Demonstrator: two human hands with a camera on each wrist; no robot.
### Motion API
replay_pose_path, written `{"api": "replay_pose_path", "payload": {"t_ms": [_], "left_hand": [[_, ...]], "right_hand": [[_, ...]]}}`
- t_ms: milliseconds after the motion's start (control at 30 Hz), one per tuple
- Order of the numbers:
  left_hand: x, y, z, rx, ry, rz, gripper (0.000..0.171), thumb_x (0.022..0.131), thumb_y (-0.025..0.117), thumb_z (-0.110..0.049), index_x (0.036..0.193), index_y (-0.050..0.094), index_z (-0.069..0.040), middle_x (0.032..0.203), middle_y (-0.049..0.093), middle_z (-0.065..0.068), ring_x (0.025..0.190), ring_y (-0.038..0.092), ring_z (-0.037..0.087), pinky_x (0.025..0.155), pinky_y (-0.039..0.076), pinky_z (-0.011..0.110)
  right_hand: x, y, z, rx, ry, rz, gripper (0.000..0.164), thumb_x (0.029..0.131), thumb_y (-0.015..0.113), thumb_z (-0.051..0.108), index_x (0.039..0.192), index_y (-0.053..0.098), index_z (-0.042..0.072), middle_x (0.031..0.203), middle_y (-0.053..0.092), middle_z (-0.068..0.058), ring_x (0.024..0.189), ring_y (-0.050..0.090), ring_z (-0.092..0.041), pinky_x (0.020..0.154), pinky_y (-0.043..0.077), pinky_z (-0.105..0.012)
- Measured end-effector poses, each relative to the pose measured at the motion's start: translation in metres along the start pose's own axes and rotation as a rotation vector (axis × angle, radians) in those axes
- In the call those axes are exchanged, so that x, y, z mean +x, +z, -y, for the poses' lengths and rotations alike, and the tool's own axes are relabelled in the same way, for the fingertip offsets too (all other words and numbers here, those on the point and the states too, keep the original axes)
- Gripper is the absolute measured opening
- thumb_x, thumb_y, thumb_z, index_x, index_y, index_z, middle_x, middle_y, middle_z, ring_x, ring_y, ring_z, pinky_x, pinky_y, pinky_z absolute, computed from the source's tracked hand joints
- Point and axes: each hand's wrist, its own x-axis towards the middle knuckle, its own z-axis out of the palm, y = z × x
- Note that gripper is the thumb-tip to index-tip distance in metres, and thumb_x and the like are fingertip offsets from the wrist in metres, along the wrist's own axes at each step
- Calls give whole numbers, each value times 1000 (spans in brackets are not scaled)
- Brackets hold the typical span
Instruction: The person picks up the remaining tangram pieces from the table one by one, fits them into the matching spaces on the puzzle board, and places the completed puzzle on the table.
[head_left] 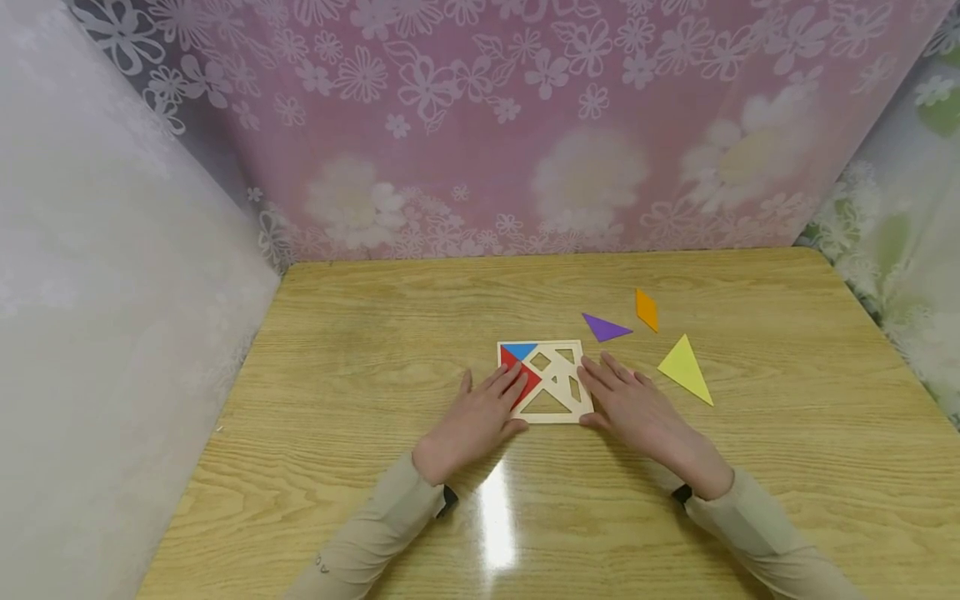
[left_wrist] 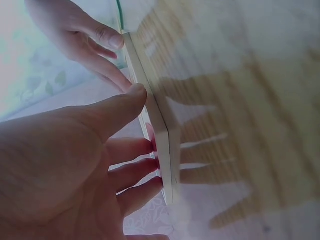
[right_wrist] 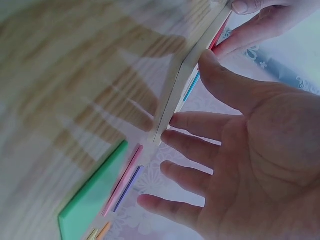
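A person's two hands flank a pale wooden puzzle board (head_left: pixel 551 418), which lies flat on a wood-grained table (head_left: pixel 360 333). A red triangle (head_left: pixel 531 386) sits in the board's left part, and a blue triangle (head_left: pixel 519 351) sits at its far left corner; the other cut-outs, of several shapes, show the tabletop through them.

The left hand (head_left: pixel 476 412) is spread at the board's left side, its fingers extended and fairly relaxed. Fingertips rest on the red triangle, while the thumb touches the board's near edge. The right hand (head_left: pixel 637 408) is likewise open at the board's right side, fingers apart, with the thumb against the near right corner and the nearest fingertips at the right edge. Neither hand is curled round anything.

Loose pieces lie to the right of the board. A purple triangle (head_left: pixel 606 327) is just beyond its far right corner, an orange parallelogram (head_left: pixel 647 310) farther out past that, and a yellow triangle (head_left: pixel 686 369) well to the right. A pink piece (right_wrist: pixel 122 180) and a green piece (right_wrist: pixel 92 190) lie beside each other to the board's right, mostly hidden from above by the right hand; their full outlines cannot be told. Beyond the board hangs a pink floral cloth (head_left: pixel 465 125).
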Motion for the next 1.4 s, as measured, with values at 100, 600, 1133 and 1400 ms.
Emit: {"api": "replay_pose_path", "payload": {"t_ms": [100,600,1133,1400], "left_hand": [[0,0,0,-13,-3,-7,66,91,47,-49,145,30,-14,152,24,2,139,23,19,105,21,60],[-2,-4,0,-50,-2,-26,65,90,51,-47,143,35,-12,150,29,3,137,28,19,103,21,62],[-2,-5,-2,-30,-7,-11,64,91,48,-47,144,33,-12,150,27,3,138,26,19,104,21,60],[-2,-4,-2,-32,-5,-18,65,91,49,-46,144,33,-12,151,26,3,138,25,19,105,20,59]], "right_hand": [[1,-2,-5,2,-32,6,66,85,62,39,138,42,6,145,37,-11,134,28,-37,96,33,-61],[-3,-34,-70,197,-52,-39,42,88,61,17,127,55,2,126,56,-17,114,51,-38,90,42,-52],[-32,-24,-127,56,-10,31,55,78,48,-18,127,55,6,135,43,-23,58,54,-23,42,24,-21],[-35,-23,-129,62,24,57,59,72,64,-14,128,53,5,132,45,-24,106,51,-48,62,49,-41]]}}
